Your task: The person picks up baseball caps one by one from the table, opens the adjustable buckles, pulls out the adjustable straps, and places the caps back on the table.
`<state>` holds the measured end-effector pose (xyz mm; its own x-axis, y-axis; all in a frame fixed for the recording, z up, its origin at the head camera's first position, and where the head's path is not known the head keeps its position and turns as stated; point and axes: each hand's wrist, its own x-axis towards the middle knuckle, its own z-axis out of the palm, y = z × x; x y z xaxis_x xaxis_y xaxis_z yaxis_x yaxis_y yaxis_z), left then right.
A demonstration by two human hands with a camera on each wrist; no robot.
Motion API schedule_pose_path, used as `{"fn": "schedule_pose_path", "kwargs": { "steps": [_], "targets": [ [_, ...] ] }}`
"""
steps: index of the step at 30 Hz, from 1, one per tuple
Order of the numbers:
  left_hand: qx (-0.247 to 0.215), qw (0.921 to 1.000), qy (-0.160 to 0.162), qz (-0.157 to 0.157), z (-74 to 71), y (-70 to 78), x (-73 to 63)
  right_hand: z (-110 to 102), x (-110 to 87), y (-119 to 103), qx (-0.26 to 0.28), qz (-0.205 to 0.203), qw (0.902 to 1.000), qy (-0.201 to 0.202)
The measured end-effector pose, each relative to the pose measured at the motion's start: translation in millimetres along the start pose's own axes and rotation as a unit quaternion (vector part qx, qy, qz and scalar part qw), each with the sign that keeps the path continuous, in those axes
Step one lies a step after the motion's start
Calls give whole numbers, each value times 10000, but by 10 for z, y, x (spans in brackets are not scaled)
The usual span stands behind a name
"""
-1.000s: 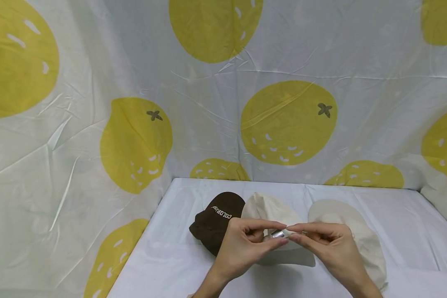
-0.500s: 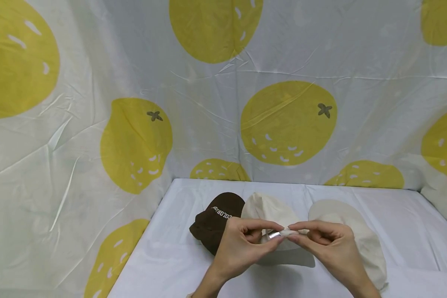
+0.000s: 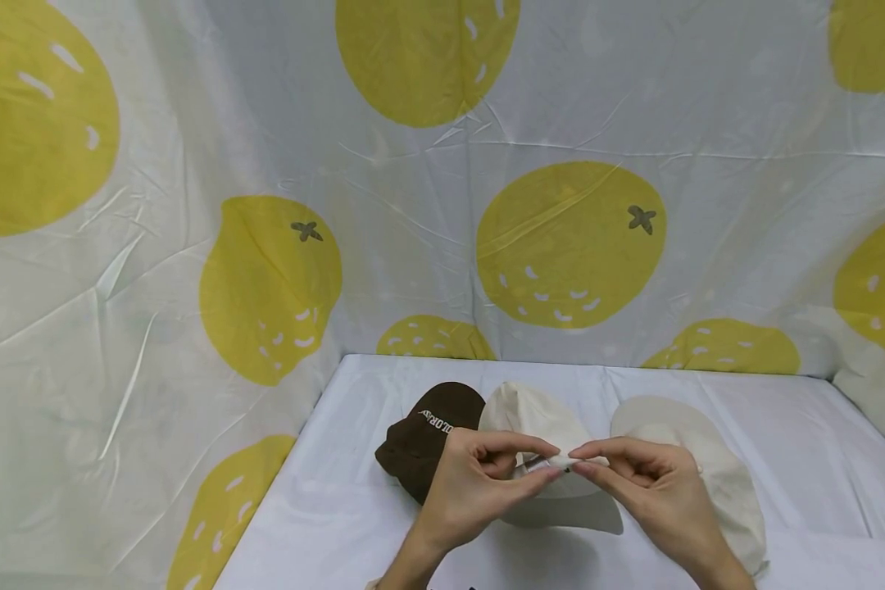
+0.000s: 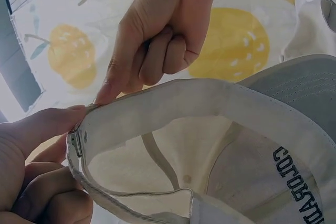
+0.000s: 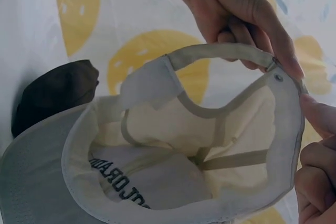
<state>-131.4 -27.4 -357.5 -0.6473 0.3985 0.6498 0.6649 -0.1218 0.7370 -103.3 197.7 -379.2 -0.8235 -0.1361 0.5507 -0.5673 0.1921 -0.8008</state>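
Between both hands hangs a cream baseball cap [image 3: 531, 414], its inside showing in both wrist views with dark lettering reading backward or tilted. My left hand [image 3: 468, 487] pinches the back strap [image 5: 220, 52] beside the small metal buckle [image 4: 79, 142]. Close by, my right hand [image 3: 660, 492] pinches the cap's rear edge with thumb and forefinger. The fingertips of the two hands nearly meet. The cap's grey brim [image 3: 568, 515] points down, away from the fingers. In the head view, the fingers hide most of the buckle.
A dark brown cap [image 3: 413, 447] with white lettering lies on the white-covered table [image 3: 324, 508] at the left. Another cream cap [image 3: 726, 475] lies at the right, partly behind my right hand. A lemon-print curtain [image 3: 413, 246] encloses the back and left.
My left fingers have shifted slightly left, and the shiny buckle has gone mostly out of sight behind them. The fingertips stand slightly farther apart. The brim has dipped a little.
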Motion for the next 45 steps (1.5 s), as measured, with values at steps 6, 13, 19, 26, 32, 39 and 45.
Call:
{"fn": "schedule_pose_path", "kwargs": {
  "steps": [6,13,19,26,32,39,45],
  "targets": [
    [102,9999,25,134,33,-11,1,25,6,15,330,-401,9986,117],
    [346,9989,7,318,23,-20,2,36,19,8,236,-375,9986,273],
    [350,9989,30,299,28,-10,-3,37,4,16,288,-453,9980,331],
    [465,9983,101,341,61,-18,-1,47,2,77,999,-1014,9894,291],
    [458,9982,117,370,70,-30,6,63,1,71,979,-974,9899,307],
    [577,9969,140,514,70,-34,4,59,7,73,793,-932,9917,393],
    [659,9962,106,552,73,-33,6,76,15,99,872,-1150,9889,345]
  ]
}}
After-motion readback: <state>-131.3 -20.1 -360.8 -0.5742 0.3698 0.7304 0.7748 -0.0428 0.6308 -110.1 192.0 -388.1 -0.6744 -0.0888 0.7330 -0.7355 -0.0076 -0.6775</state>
